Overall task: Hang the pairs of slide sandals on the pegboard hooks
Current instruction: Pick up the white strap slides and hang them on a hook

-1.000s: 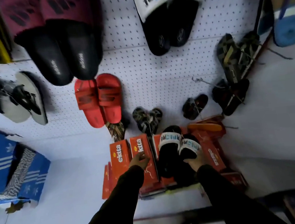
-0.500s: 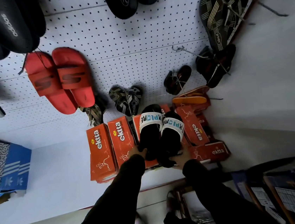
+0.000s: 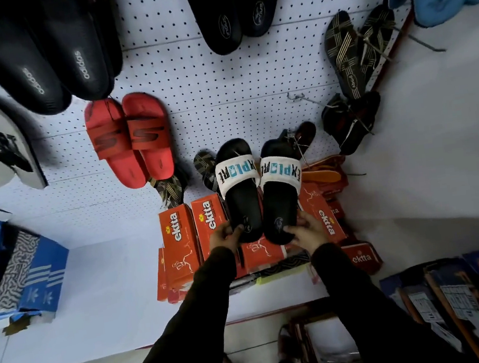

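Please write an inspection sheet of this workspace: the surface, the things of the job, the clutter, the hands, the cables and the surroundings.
Surface: white pegboard, one bare hook at right.
Job's things: EXPLORE slides, left slide and right slide, side by side, heels toward the person, not yet hung.
Clutter: orange ektta boxes stacked under the slides; blue boxes at left.
Hands: left hand has a grip on the left slide's heel; right hand on the right slide's heel.
Cables: nothing seen.
Surroundings: red slides, black adidas slides and other pairs hang on the board.
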### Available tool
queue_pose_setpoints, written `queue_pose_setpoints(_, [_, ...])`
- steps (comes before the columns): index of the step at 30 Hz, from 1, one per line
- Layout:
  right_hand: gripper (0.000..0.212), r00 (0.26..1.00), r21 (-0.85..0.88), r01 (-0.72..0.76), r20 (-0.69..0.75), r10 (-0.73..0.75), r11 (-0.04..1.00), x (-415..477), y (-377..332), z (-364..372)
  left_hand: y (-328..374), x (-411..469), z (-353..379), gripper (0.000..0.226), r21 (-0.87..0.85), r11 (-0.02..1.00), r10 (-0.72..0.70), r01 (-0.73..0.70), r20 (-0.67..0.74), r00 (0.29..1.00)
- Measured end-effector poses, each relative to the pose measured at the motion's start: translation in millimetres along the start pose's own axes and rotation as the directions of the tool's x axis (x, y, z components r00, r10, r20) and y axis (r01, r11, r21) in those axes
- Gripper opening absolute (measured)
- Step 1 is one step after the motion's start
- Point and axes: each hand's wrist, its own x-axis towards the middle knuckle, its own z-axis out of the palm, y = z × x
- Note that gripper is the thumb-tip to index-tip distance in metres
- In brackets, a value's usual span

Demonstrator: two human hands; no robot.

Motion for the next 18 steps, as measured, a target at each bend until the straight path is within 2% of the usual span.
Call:
queue_pose_setpoints(2, [0.058,0.997,0.038,0.077,0.009,-0.077,0.996,-13.2,-19.5,8.5,17.7,-8.2,-8.0,0.052,-0.069,0.995,0.066,-0.066,0.007,0.998])
queue_pose_setpoints(5, [0.053,0.978,0.054,0.204,0.032,-0.206,0.978,-32.2,-50.0,18.5,41.5,-11.4,-16.4,0.058,-0.114,0.979,0.168,-0.17,-0.034,0.985])
queue_pose_setpoints(7, [0.058,0.961,0.043,0.27,0.055,-0.273,0.962,-44.2,-69.4,25.3,64.4,-27.5,-22.0,0.051,-0.151,0.959,0.237,-0.239,-0.033,0.971])
queue_pose_setpoints(12, [0.064,0.915,0.092,0.393,0.059,-0.399,0.915,-63.5,-111.7,38.4,114.7,-56.5,-32.7,0.05,-0.24,0.898,0.365,-0.37,-0.066,0.929])
queue_pose_setpoints(16, [0.061,0.867,0.104,0.481,0.092,-0.49,0.871,-85.9,-147.9,46.2,149.8,-72.3,-41.4,0.055,-0.302,0.851,0.416,-0.429,-0.109,0.903])
queue_pose_setpoints(18, [0.06,0.841,0.121,0.518,0.109,-0.53,0.847,-96.7,-167.9,51.4,167.9,-78.4,-45.0,0.052,-0.325,0.806,0.48,-0.496,-0.133,0.867])
